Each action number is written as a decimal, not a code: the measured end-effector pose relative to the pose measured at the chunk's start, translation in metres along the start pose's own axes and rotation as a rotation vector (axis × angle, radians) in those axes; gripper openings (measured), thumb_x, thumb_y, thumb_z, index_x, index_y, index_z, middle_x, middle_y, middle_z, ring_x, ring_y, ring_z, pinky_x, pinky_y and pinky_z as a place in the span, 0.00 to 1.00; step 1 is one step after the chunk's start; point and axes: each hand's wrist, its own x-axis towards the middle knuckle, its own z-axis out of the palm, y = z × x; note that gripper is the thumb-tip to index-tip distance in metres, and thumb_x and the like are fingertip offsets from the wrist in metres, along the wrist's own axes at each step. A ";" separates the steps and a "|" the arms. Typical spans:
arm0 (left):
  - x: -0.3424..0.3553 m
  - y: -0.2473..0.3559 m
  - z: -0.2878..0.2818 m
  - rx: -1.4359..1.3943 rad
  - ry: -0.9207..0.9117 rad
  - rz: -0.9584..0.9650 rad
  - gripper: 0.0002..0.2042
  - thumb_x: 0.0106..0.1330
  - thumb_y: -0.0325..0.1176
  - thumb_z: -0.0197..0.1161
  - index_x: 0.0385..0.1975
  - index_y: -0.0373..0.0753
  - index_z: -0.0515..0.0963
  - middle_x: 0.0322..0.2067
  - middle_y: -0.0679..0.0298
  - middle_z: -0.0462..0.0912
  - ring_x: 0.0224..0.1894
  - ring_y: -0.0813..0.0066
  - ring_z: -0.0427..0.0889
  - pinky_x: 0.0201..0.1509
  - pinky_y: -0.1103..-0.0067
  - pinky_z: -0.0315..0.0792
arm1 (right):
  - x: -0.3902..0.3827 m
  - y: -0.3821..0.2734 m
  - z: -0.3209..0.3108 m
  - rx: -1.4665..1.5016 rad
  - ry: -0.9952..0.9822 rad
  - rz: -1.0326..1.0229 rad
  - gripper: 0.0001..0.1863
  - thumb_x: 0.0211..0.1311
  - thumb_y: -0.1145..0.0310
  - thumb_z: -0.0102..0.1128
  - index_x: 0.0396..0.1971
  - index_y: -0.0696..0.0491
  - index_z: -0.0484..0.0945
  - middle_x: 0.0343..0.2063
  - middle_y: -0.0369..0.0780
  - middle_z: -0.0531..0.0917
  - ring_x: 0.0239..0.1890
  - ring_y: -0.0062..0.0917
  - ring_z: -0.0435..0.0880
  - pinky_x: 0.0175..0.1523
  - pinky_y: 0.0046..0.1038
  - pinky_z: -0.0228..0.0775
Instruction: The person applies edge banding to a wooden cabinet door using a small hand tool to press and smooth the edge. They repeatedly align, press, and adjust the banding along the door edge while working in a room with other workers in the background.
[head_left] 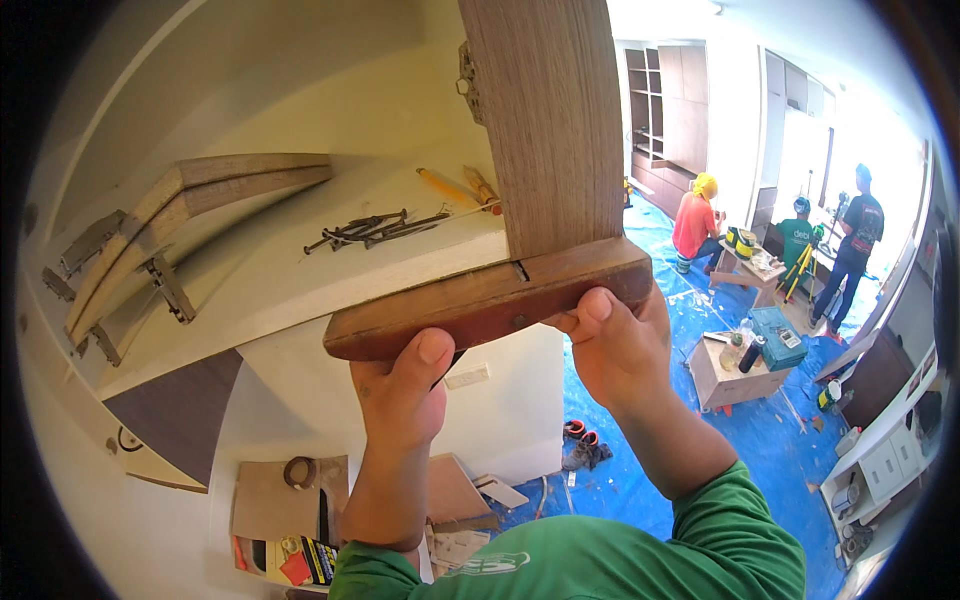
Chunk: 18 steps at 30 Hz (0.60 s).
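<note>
Both hands grip a long reddish-brown wooden hand plane (440, 305) in front of me, with a narrow slot across its upper face. My left hand (405, 385) is closed on its left end, thumb pressed on the near side. Toward the right end, my right hand (620, 345) is closed around it, thumb also on the near side. The far side of the plane meets the lower end of a wood-grain panel (550, 130); whether they touch firmly I cannot tell. Beside it runs a pale shelf (410, 265) bearing several dark screws (370, 230).
Two boards with metal hinges (180, 210) lie at the left of the shelf, and pencils (445, 188) behind the screws. Below are a tape roll (299, 472) and board offcuts. Across the blue-sheeted floor (640, 430), three people work near a wooden box (730, 378) with a teal case.
</note>
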 end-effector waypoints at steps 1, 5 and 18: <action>0.001 0.000 0.002 0.002 0.007 -0.002 0.34 0.66 0.37 0.70 0.69 0.38 0.63 0.63 0.60 0.74 0.66 0.59 0.74 0.73 0.53 0.65 | 0.000 0.000 0.001 0.042 -0.023 -0.016 0.36 0.58 0.66 0.77 0.61 0.61 0.68 0.52 0.45 0.83 0.53 0.30 0.84 0.59 0.37 0.79; 0.004 -0.001 0.007 -0.010 0.023 -0.019 0.33 0.66 0.35 0.69 0.69 0.38 0.63 0.63 0.58 0.74 0.66 0.59 0.74 0.71 0.52 0.68 | 0.002 -0.002 0.000 -0.090 -0.071 -0.072 0.29 0.69 0.61 0.66 0.63 0.58 0.67 0.56 0.48 0.81 0.56 0.39 0.85 0.58 0.43 0.83; 0.005 0.002 0.005 -0.014 0.032 0.041 0.34 0.67 0.37 0.70 0.69 0.37 0.63 0.64 0.58 0.74 0.67 0.59 0.74 0.71 0.54 0.68 | 0.003 0.000 0.009 -0.001 -0.004 -0.013 0.36 0.60 0.62 0.77 0.61 0.62 0.67 0.51 0.45 0.83 0.53 0.31 0.84 0.59 0.38 0.80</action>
